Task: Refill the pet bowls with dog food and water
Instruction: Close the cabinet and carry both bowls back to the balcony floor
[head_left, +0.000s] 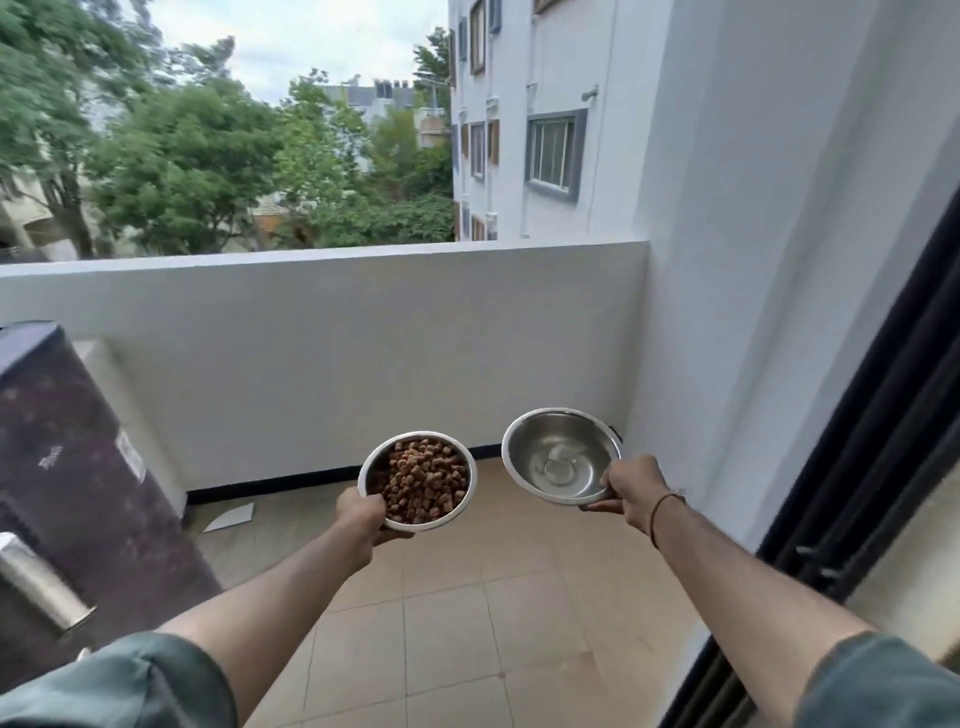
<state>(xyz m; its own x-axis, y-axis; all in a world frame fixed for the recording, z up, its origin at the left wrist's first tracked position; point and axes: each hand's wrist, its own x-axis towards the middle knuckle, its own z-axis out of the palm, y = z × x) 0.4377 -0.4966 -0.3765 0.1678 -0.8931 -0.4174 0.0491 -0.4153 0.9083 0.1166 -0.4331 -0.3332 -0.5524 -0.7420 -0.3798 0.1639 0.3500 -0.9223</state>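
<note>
2 round steel bowls before white parapet (322, 338): kibble bowl (375, 466) gripped by left hand (359, 519), water bowl (561, 439) by right hand (631, 491).

Left hand (359, 518) gripping, right hand (632, 492) gripping, outstretched

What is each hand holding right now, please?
Left hand: grips the kibble bowl by its near rim.
Right hand: grips the steel bowl, which seems to hold water, by its near rim.
</note>
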